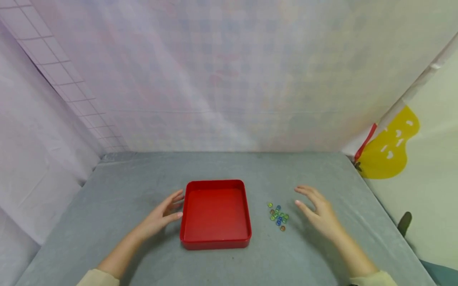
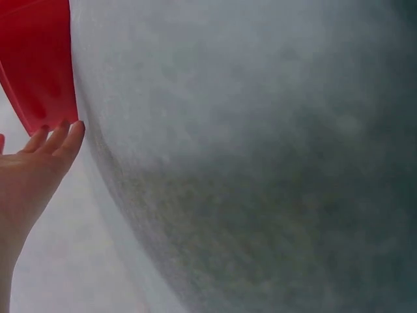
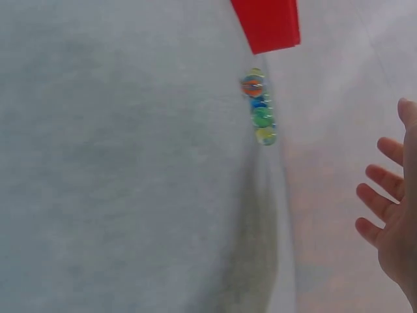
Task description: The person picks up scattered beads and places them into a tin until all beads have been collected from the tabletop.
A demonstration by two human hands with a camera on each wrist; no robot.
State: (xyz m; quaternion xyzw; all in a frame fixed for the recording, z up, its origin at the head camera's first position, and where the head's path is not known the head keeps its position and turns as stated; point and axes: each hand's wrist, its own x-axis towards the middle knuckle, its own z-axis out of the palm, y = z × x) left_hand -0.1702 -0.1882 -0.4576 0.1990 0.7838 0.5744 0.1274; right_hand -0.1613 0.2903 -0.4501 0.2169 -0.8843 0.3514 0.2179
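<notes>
A square red tray (image 1: 216, 214) with low walls lies on the grey cloth, with nothing in it. My left hand (image 1: 159, 218) is beside its left wall, fingers extended. In the left wrist view, the fingertips of that hand (image 2: 36, 176) overlap the red wall; I cannot tell whether they touch it. To the right of the tray lies a loose cluster of several small glass marbles (image 1: 278, 216), green, blue and orange-brown. My right hand (image 1: 320, 214) hovers just right of them, thumb and fingers apart, holding nothing. In the right wrist view the marbles (image 3: 262, 117) appear lined up beyond the tray's corner.
Grey cloth (image 1: 143, 171) covers the table. A pale checked curtain (image 1: 229, 79) hangs along its back edge, and white cloth hangs at the left (image 1: 39, 139). On the right, a white cloth carries a yellow pear print (image 1: 390, 151).
</notes>
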